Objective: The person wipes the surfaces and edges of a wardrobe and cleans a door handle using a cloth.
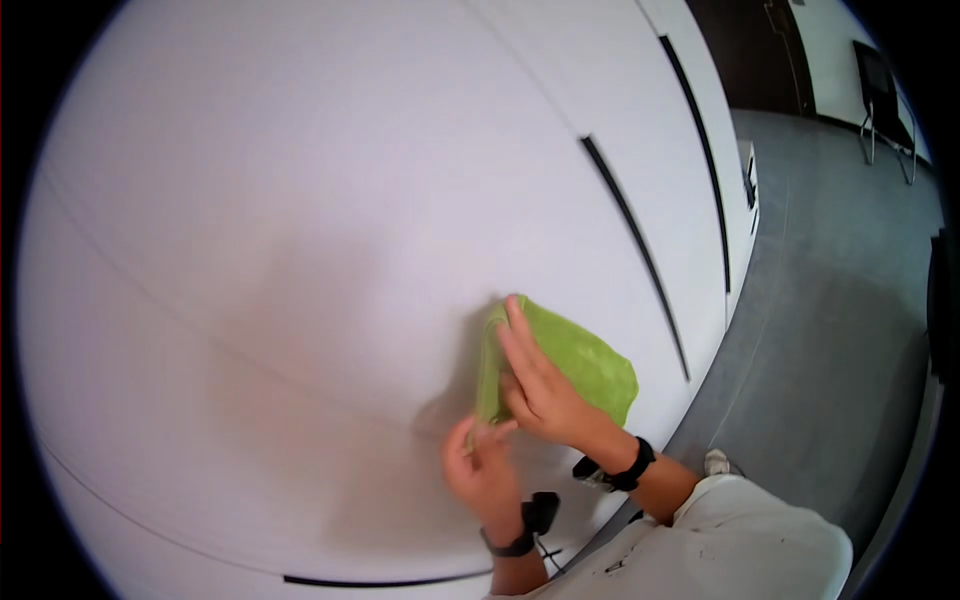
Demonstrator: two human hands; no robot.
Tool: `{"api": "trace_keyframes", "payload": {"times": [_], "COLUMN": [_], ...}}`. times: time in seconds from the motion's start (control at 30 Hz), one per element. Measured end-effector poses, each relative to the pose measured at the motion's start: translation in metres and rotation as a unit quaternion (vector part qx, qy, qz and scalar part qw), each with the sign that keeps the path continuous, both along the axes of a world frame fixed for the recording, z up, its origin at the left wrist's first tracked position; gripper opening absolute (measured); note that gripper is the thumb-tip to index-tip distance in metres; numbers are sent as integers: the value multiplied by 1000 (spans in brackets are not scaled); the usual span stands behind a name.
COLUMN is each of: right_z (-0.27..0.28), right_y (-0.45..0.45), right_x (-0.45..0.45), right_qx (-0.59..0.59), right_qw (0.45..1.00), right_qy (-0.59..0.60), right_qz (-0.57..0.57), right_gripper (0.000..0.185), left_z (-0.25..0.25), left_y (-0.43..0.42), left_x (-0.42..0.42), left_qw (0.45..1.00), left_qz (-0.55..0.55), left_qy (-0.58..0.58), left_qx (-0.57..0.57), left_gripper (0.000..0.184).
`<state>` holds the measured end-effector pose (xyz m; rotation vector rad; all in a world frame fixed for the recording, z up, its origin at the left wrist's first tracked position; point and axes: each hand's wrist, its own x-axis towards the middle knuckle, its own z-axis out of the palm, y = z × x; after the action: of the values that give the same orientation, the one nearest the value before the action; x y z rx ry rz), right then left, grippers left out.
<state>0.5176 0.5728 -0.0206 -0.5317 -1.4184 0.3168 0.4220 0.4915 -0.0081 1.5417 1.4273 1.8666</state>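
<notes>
A green cloth lies folded against a white cabinet front. My right hand rests on the cloth near its left edge, with its fingers stretched out towards the top corner. Below it, my left hand pinches the cloth's lower left corner between thumb and fingers; these fingertips are slightly blurred. Both wrists wear black bands, and a small black device sits beside the left one.
Long black handles run along the white doors, with another handle at the bottom. To the right are a grey floor, a black chair and a dark door. A shoe shows beside my clothing.
</notes>
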Motion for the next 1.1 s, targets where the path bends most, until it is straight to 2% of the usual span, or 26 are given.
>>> {"api": "trace_keyframes", "payload": {"times": [0.07,0.13,0.23,0.27,0.33,0.37,0.43,0.47,0.5,0.53,0.67,0.73,0.77,0.83,0.87,0.9,0.93,0.97,1.0,1.03,1.07,1.1], "right_z": [-13,-27,-18,-11,11,22,31,31,31,35,39,41,98,107,113,118,124,129,136,142,146,148], "right_y": [31,65,99,107,87,84,54,43,31,34,35,37,74,77,83,89,96,104,110,114,119,130], "right_x": [28,50,98,108,113,112,103,99,95,96,114,129,165,170,175,179,182,187,194,202,210,218], "right_qx": [-16,-8,17,31,59,88,124,124,125,115,124,133,100,137,131,153,177,200,201,227,250,247], "right_qw": [1000,989,985,980,981,977,974,972,969,971,968,966,975,977,977,977,976,973,973,967,961,961], "right_qy": [-17,-103,-85,-90,-117,-131,-144,-166,-188,-191,-205,-211,-192,-164,-165,-148,-128,-115,-110,-111,-116,-120], "right_qz": [10,-104,-147,-172,-146,-143,-123,-111,-99,-83,-80,-66,-55,-16,-13,6,22,30,19,25,33,27], "right_gripper": [53,57,61,61,63,65,67,69,71,71,70,71,71,69,69,68,67,66,66,69,72,72], "left_z": [3,4,-9,-15,-35,-45,-86,-105,-112,-105,-95,-93,-30,-31,-35,-42,-40,-30,-18,-8,-1,8], "left_y": [27,54,83,90,66,59,21,13,7,13,20,23,54,61,73,87,98,103,105,105,106,112], "left_x": [25,46,94,104,106,99,78,80,91,103,133,147,177,180,184,186,191,198,207,215,222,224], "left_qw": [999,995,989,990,974,974,975,978,990,989,987,979,979,973,972,966,935,946,946,987,986,986], "left_qz": [-37,-33,-37,-32,-57,-42,-122,-105,-122,-139,-135,-185,-175,-158,-157,-195,-231,-224,-233,-157,-73,-80], "left_qy": [15,73,145,135,62,55,120,111,37,-35,-50,-56,-42,43,40,-111,-256,-232,-225,-38,144,141], "left_qx": [1,-51,2,2,213,216,146,140,60,-27,-69,-61,-99,-164,-169,-130,-86,-20,-22,11,47,46], "left_gripper": [21,21,21,21,26,26,27,27,27,27,33,39,39,36,36,42,48,59,59,63,67,67]}}
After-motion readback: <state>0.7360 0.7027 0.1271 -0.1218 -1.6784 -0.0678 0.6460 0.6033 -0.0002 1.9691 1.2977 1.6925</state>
